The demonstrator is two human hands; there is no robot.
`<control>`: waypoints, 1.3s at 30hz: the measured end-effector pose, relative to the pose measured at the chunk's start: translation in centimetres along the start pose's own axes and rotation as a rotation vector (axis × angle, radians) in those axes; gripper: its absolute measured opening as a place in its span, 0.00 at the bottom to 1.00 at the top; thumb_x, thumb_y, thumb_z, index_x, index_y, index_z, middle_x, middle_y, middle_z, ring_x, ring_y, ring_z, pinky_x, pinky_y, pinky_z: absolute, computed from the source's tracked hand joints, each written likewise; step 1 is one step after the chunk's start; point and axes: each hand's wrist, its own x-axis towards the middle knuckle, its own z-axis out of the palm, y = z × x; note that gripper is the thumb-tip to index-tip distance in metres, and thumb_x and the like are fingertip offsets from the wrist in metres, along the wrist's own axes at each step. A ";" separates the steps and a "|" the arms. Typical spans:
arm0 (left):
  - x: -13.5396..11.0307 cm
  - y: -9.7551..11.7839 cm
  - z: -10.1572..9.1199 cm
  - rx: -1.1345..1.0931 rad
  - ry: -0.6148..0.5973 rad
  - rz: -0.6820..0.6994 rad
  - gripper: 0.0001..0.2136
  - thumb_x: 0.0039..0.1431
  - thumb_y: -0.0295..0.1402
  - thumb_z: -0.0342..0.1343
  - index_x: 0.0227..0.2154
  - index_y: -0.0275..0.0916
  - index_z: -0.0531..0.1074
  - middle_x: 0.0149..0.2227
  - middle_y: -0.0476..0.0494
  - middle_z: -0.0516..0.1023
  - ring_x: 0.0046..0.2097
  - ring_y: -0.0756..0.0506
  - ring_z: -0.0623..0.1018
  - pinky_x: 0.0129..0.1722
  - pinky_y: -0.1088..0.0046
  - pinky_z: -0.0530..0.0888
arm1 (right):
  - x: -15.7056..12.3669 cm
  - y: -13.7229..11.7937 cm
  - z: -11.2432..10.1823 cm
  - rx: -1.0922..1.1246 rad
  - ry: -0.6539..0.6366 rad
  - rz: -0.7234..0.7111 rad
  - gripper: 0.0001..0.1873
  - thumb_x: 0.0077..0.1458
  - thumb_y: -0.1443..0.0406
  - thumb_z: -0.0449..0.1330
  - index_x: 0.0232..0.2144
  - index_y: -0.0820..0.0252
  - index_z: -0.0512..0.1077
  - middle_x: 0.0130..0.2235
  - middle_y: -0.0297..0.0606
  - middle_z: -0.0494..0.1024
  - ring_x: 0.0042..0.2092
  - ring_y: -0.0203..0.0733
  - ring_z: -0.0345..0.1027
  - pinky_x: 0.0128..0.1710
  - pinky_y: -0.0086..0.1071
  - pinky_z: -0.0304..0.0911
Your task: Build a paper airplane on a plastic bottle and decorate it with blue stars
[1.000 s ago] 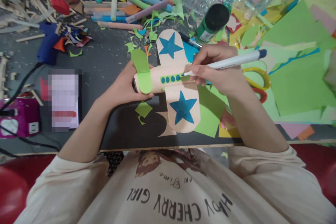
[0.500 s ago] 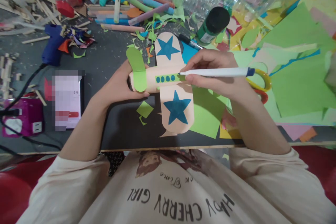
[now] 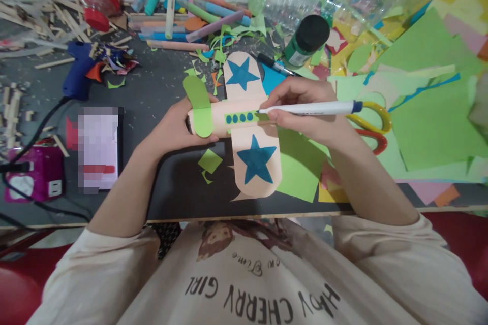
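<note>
The paper plane (image 3: 244, 117) sat mid-counter (image 3: 152, 91). A glue gun (image 3: 78, 73) lay far left of it. Scissors (image 3: 375, 124) lay right, a paint bottle (image 3: 307, 40) farther back.

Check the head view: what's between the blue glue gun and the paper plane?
Bare grey table with a few green paper scraps near the glue gun, in the head view. The left hand holds the paper plane at that side.

The person is wearing a cream long-sleeved top, its loose sleeves (image 3: 385, 244) pushed up above the elbows, leaving both forearms bare. Dark block lettering is running across the chest (image 3: 259, 299), under a small brown printed figure with a line of cursive script. No rings or watch are showing on the left hand (image 3: 173, 129) or right hand (image 3: 308, 111).
</note>
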 end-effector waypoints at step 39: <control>0.0 0.3 -0.1 0.010 -0.006 0.005 0.31 0.44 0.55 0.67 0.48 0.43 0.70 0.49 0.41 0.77 0.49 0.35 0.78 0.45 0.55 0.76 | -0.2 0.4 0.1 -0.016 0.011 -0.013 0.13 0.51 0.64 0.67 0.22 0.55 0.67 0.24 0.30 0.71 0.24 0.34 0.60 0.21 0.31 0.56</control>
